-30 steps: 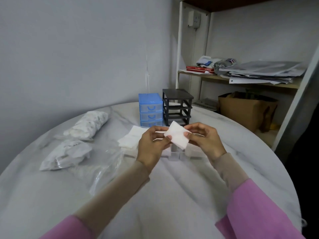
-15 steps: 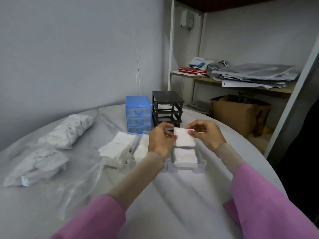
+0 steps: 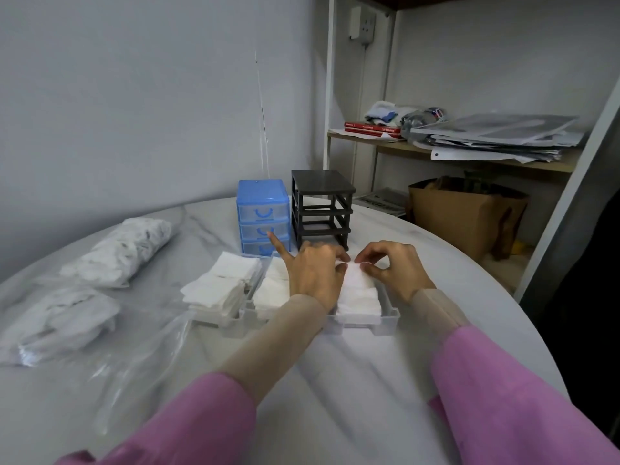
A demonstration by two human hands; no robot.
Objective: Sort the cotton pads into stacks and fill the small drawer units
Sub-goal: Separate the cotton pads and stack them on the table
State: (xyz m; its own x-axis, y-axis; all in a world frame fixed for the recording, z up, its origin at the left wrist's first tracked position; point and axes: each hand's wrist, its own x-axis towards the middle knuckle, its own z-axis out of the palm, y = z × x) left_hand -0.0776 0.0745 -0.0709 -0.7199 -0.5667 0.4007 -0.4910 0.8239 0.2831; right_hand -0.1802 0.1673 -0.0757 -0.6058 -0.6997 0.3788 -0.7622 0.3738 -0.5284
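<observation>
No writing clear enough to read, not even on the red books [image 3: 372, 128] at 1 o'clock. Both hands low over a clear drawer tray [image 3: 389, 315]: left hand [image 3: 315, 273] pinching the top cotton pad [image 3: 357, 280], first finger sticking out; right hand [image 3: 394, 268] pinching its far edge. More pad stacks [image 3: 219, 286] at 10 o'clock. Blue drawer unit [image 3: 263, 216] and black frame [image 3: 322, 206] at 12. Bagged pads [image 3: 117, 251] at 9. Open surface [image 3: 352, 380] at 6; round edge at 3.

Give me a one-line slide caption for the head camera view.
Both hands settle a cotton pad into a clear drawer.
</observation>
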